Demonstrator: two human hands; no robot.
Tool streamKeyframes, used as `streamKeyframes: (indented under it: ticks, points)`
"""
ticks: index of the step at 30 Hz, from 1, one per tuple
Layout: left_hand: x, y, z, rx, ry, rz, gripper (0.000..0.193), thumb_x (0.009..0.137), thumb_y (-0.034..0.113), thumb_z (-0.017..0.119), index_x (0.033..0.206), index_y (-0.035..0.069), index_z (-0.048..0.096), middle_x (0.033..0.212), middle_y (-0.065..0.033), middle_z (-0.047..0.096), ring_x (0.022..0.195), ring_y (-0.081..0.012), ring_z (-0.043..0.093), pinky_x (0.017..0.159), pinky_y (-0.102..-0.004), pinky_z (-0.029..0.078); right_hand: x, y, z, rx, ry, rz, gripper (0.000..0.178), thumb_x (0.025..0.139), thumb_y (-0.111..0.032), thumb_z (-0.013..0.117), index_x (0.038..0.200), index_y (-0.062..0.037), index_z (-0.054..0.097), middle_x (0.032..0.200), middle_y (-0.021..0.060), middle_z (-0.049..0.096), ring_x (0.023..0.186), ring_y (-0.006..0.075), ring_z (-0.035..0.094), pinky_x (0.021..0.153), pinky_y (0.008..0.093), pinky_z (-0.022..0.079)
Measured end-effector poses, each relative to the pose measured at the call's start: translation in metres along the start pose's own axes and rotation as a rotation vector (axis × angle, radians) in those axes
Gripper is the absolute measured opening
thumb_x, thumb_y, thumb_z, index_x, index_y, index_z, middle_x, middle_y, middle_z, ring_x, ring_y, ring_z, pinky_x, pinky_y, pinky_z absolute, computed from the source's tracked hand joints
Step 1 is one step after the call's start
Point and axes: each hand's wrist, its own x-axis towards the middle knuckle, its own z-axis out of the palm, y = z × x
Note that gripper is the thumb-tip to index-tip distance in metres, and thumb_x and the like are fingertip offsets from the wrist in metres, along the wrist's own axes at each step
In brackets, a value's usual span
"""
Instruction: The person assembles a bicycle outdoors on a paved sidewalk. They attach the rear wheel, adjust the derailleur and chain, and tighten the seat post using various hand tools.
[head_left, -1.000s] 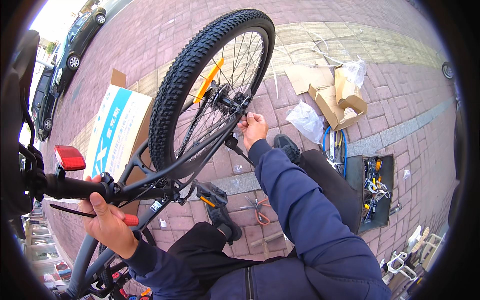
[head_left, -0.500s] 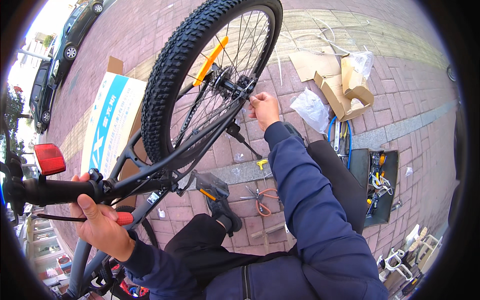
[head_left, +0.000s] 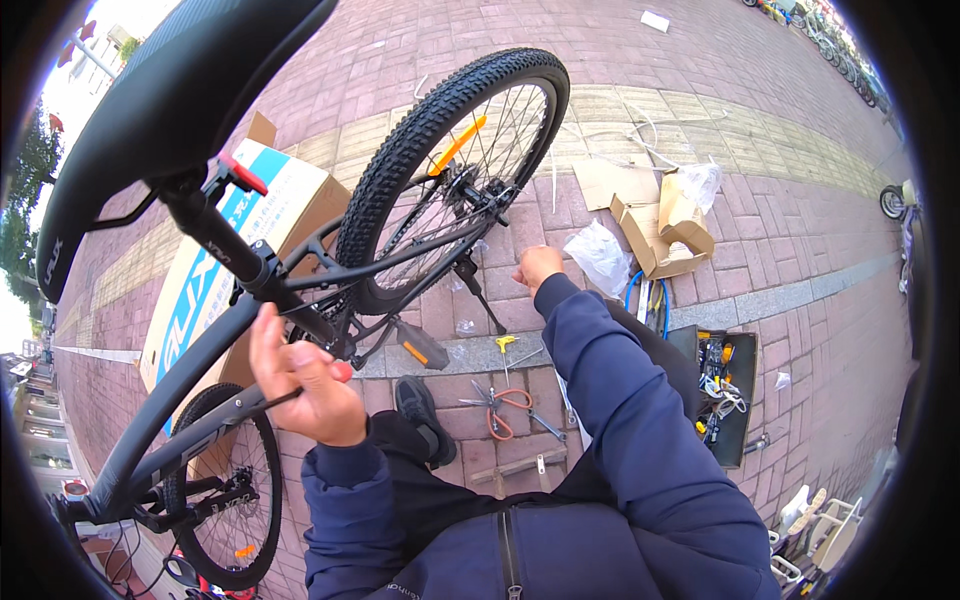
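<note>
A dark grey bicycle stands on the paving at left, its black saddle (head_left: 160,120) close to view. My left hand (head_left: 318,385), beside the frame (head_left: 215,335), grips a red-handled screwdriver (head_left: 341,371) whose thin dark shaft sticks out by the palm; some fingers are stretched and most of the handle is hidden. My right hand (head_left: 540,264) is closed, held apart from the rear wheel (head_left: 455,85) and to the right of its axle. Whatever its curled fingers hold, if anything, is hidden. An orange reflector (head_left: 458,145) sits among the spokes.
Pliers with orange handles (head_left: 512,400), a yellow-handled tool (head_left: 506,345) and a wrench (head_left: 547,426) lie on the paving. A toolbox (head_left: 735,400) stands at right, beyond my leg. Torn cardboard (head_left: 650,235) and clear plastic (head_left: 600,255) lie farther off. A large carton (head_left: 300,195) stands behind the bicycle.
My right hand has come away from the rear axle. My left hand has moved off the seat post with the screwdriver. The view has pulled back, showing the saddle and front wheel.
</note>
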Motion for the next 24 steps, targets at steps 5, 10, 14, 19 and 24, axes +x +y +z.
streamKeyframes:
  ticks: [5,10,14,19,24]
  points:
    - [-0.052,-0.019,0.007,-0.165,-0.514,-0.767,0.033,0.105,0.024,0.058,0.121,-0.003,0.065,0.109,-0.0100,0.073,0.070,-0.0086,0.063,0.051,-0.0214,0.044,-0.120,-0.046,0.027,-0.626,-0.377,-0.535,0.049,0.089,-0.007,0.067,0.136,0.0029,0.056,0.121,0.0227,0.070,0.096,0.0356,0.073,0.087,0.0424,0.057]
    - [-0.066,-0.044,0.018,-0.555,-0.807,-1.256,0.036,0.105,0.038,0.060,0.114,0.004,0.067,0.092,-0.0023,0.072,0.072,-0.0086,0.066,0.051,-0.0220,0.044,-0.226,-0.042,0.037,-0.970,-0.684,-1.063,0.071,0.091,-0.017,0.071,0.150,0.0033,0.038,0.132,0.0248,0.064,0.121,0.0433,0.062,0.102,0.0454,0.050]
    - [-0.075,-0.048,0.023,-0.660,-0.746,-1.296,0.023,0.102,0.030,0.065,0.108,0.007,0.066,0.082,0.0012,0.068,0.062,-0.0060,0.061,0.049,-0.0220,0.043,-0.245,-0.040,0.035,-1.084,-0.522,-1.122,0.075,0.089,-0.017,0.073,0.150,0.0075,0.037,0.139,0.0286,0.058,0.129,0.0437,0.057,0.107,0.0442,0.047]
    - [-0.079,-0.056,0.020,0.119,-1.021,-0.416,0.019,0.093,0.018,0.067,0.098,0.001,0.069,0.086,-0.0175,0.072,0.076,-0.0335,0.070,0.068,-0.0426,0.054,-0.263,-0.055,0.030,-0.777,-0.326,-0.808,0.069,0.084,-0.016,0.076,0.146,0.0001,0.049,0.141,0.0265,0.055,0.124,0.0379,0.060,0.107,0.0448,0.047]
    - [-0.088,-0.056,0.015,0.177,-1.311,-0.356,0.021,0.090,0.019,0.065,0.097,0.000,0.069,0.091,-0.0237,0.071,0.091,-0.0440,0.068,0.084,-0.0520,0.053,-0.258,-0.070,0.019,-1.732,-0.547,-1.635,0.043,0.084,-0.017,0.069,0.127,-0.0127,0.064,0.124,0.0159,0.067,0.096,0.0316,0.071,0.082,0.0405,0.056]
